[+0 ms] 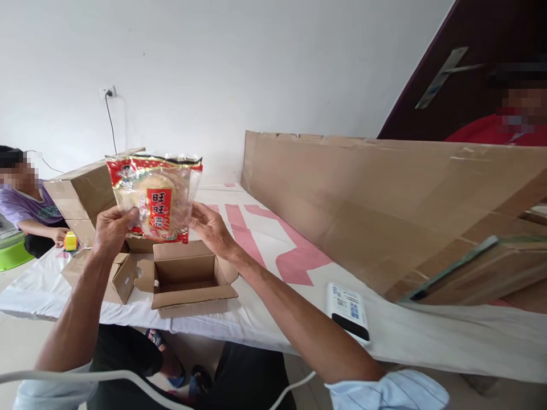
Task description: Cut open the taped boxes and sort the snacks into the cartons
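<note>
Raised above the table is a red and clear packet of rice crackers (159, 196), with pale round crackers visible through the plastic. My left hand (111, 226) pinches its left side between thumb and fingers. At its right edge my right hand (212, 229) grips the plastic, the fingertips partly behind the packet. Below the hands stands a small open cardboard box (194, 295) with its flaps spread; the part of its inside that shows is bare. Beside it, to the left and partly behind my left forearm, is another small cardboard box (123, 279).
A tall cardboard panel (342, 193) runs along the right side of the white-clothed table (273, 319). A white device with a black end (348, 313) lies near the front edge. A larger box (81, 193) stands at left, beside a person holding something yellow (70, 241). Another person in red (487, 128) is behind the panel.
</note>
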{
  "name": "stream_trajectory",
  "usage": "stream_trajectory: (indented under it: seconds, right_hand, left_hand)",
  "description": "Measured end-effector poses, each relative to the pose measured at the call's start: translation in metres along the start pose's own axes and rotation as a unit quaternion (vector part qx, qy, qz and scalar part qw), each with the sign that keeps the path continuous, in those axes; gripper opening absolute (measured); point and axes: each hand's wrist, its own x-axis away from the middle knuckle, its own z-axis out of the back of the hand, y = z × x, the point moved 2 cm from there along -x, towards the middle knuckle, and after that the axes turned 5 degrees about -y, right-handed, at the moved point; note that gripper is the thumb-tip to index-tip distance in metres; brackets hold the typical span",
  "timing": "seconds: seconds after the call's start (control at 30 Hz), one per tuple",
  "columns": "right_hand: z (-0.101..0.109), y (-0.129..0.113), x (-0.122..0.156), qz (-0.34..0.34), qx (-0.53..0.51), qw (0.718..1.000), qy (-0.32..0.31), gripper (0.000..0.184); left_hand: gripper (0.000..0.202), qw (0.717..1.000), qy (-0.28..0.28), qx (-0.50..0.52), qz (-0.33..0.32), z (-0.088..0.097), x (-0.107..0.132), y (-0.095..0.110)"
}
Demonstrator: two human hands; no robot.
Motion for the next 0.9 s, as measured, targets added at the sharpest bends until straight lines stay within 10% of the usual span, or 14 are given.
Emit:
stream_trajectory:
  seconds: [0.33,0.6,0.9]
  right_hand:
    - [0.037,0.069,0.039,-0.197,0.406,0.871,-0.195,0.017]
    - [0.078,0.056,0.052,-0.265,0.197,0.885,-0.329,0.035]
    - [0.083,0.050,0.059,-0.301,0.080,0.913,-0.265,0.044]
  left_hand:
    - [0.036,0.978,0.156,-0.036,-0.132,0.062,-0.024,0.041]
    - [0.028,0.980,0.161,-0.065,-0.096,0.064,-0.016,0.030]
    - [0.026,0.985,0.140,-0.085,-0.050,0.060,-0.017,-0.001]
